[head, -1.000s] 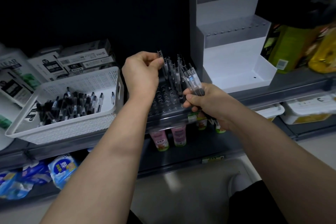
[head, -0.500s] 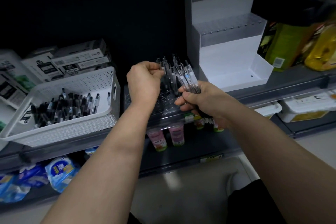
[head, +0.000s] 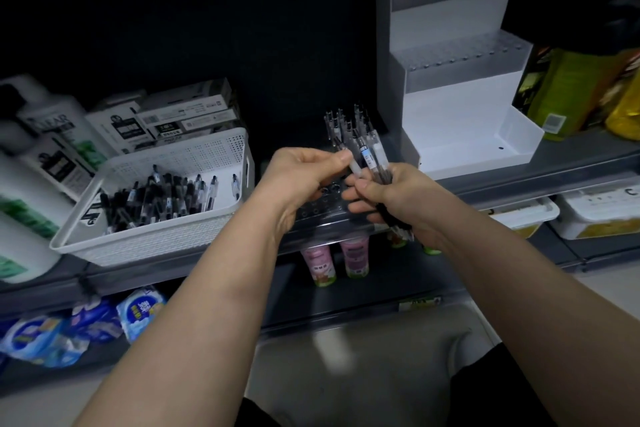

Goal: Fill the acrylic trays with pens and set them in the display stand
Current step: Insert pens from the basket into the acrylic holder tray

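Observation:
A clear acrylic tray [head: 320, 210] with rows of holes lies on the shelf in front of me, several pens [head: 341, 128] standing upright at its back. My right hand [head: 388, 198] is shut on a bundle of pens [head: 372, 158] above the tray. My left hand [head: 301, 177] pinches one pen of that bundle between thumb and forefinger. The white stepped display stand [head: 460, 104] stands to the right on the same shelf, with an empty holed tray on its middle step. A white perforated basket [head: 194, 156] at the left holds several loose pens.
Pen boxes [head: 180, 114] and white bottles [head: 31, 156] sit behind and left of the basket. Green and yellow packets [head: 568, 87] stand right of the stand. Small pink cups [head: 320, 267] and white tubs [head: 595, 211] fill the lower shelf; blue packs [head: 86, 326] lie bottom left.
My left hand left the pen it stood in the tray's back rows and came down right to the bundle, pinching one pen there. My right hand stayed closed on the bundle.

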